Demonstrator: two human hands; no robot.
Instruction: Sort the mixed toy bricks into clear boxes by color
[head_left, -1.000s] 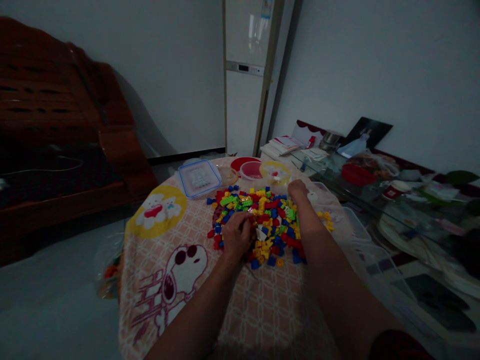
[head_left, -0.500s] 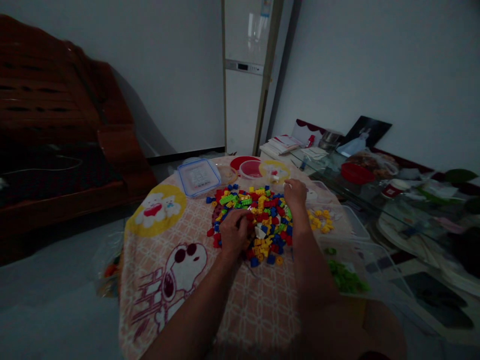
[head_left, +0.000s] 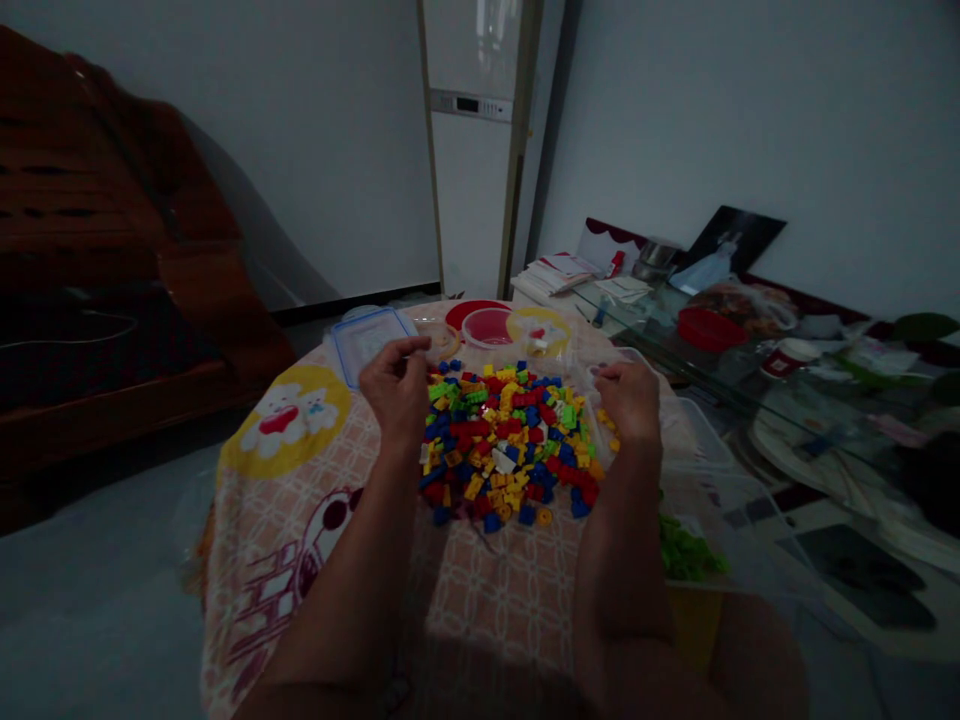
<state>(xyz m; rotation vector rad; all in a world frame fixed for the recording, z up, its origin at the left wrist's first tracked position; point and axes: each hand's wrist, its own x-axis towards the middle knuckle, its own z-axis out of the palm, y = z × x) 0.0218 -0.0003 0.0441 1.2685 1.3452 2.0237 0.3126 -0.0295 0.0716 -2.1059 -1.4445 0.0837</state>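
Observation:
A heap of small red, yellow, blue and green bricks (head_left: 510, 445) lies in the middle of a small table under a cartoon-print cloth (head_left: 300, 470). My left hand (head_left: 395, 388) hovers over the heap's left edge. Its fingers are curled and the thumb meets the fingertips; what they pinch is too small and dark to name. At the heap's right edge my right hand (head_left: 631, 402) is raised, knuckles towards me, fingers curled in. Its contents are hidden.
Behind the heap stand a blue-rimmed clear lid (head_left: 365, 341), a red-bottomed tub (head_left: 487, 326) and a yellow-lidded tub (head_left: 538, 330). A clear box with green bricks (head_left: 684, 550) sits at right. Beyond it is a cluttered glass table (head_left: 787, 400); a wooden sofa (head_left: 112, 260) stands left.
My left hand has lifted off the heap and moved up and left. My right hand has drawn back from the heap's far side to its right edge. The view shifted a little.

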